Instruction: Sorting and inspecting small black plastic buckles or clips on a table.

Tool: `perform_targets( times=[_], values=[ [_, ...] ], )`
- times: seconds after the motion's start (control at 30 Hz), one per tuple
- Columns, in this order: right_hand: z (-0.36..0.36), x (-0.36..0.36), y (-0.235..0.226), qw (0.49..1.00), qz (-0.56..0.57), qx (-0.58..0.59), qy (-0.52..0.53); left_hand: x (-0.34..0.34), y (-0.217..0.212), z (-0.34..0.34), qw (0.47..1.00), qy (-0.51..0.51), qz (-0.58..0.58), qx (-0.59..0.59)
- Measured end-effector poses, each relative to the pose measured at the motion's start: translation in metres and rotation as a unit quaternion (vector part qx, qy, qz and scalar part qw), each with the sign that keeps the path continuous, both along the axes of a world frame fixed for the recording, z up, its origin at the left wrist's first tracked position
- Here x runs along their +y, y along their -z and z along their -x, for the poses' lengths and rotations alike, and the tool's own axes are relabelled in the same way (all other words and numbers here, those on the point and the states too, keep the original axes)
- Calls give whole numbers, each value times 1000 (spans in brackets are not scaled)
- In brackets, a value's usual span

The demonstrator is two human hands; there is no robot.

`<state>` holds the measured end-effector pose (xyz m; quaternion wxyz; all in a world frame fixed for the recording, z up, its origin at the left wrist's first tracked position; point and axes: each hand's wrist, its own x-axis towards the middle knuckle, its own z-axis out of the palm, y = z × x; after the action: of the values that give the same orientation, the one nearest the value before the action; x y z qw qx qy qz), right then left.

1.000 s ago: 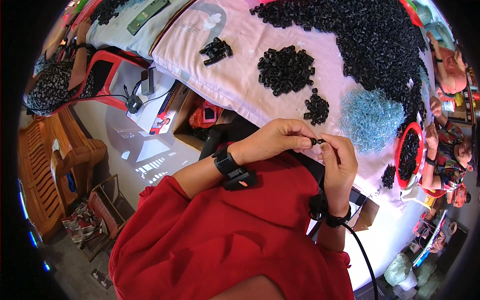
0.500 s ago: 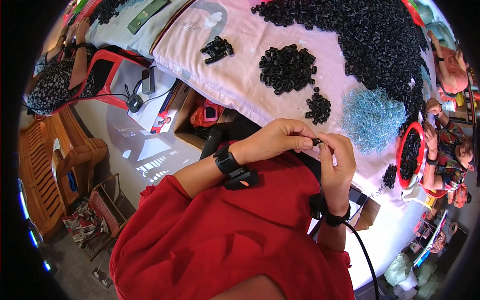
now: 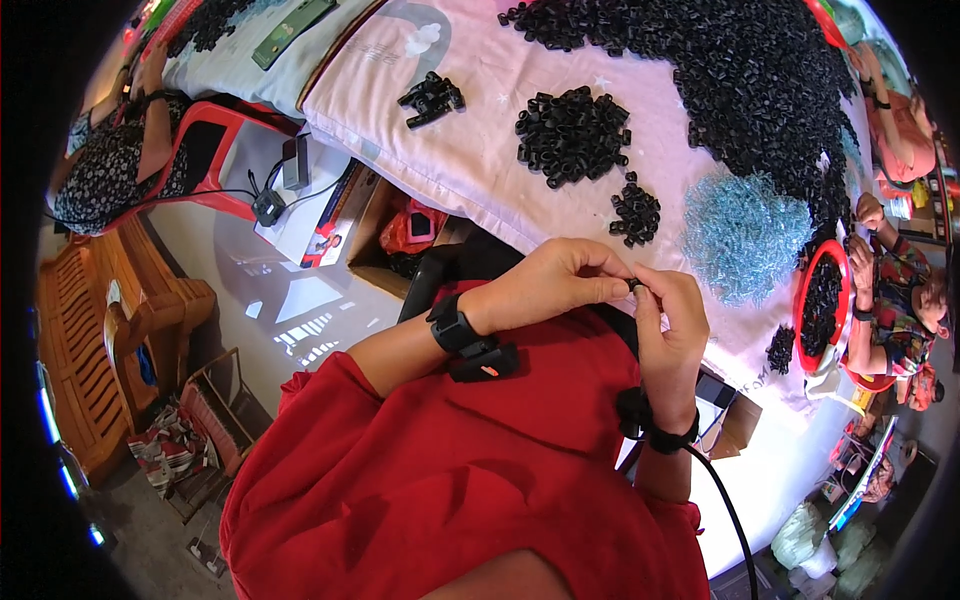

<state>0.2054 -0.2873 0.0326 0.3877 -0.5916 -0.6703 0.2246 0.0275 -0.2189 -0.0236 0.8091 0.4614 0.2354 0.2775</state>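
Over my lap, at the near edge of the cloth-covered table, my left hand [image 3: 560,285] and my right hand [image 3: 672,312] meet fingertip to fingertip. Both pinch one small black plastic piece [image 3: 633,286], mostly hidden by the fingers. Beyond them lie a small cluster of black rings [image 3: 635,212] and a larger round heap of black rings [image 3: 573,137]. A pile of clear bluish strips [image 3: 747,238] rests to the right of these. Farther left sits a small stack of joined black pieces [image 3: 431,100].
A great mound of black pieces [image 3: 760,90] covers the far right. Beside it stands a red-rimmed basin [image 3: 848,300] of black parts, near co-workers' hands [image 3: 861,262]. A green phone [image 3: 290,35] lies far left. A black cable [image 3: 728,490] hangs from my right wrist.
The small black piece is more covered by my fingertips now. My fingers have shifted slightly; the piles look the same.
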Motion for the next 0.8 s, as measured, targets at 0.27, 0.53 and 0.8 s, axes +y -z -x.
perform_targets(
  times=[0.27, 0.53, 0.8],
  values=[
    [1, -2, 0, 999, 11, -46, -21, 0, 2, 3, 999, 19, 9, 44],
    [7, -7, 0, 987, -4, -159, -1, -1, 1, -3, 998, -16, 44, 42],
    [13, -6, 7, 935, -94, -342, 16, -1, 1, -4, 990, -4, 139, 31]
  ],
)
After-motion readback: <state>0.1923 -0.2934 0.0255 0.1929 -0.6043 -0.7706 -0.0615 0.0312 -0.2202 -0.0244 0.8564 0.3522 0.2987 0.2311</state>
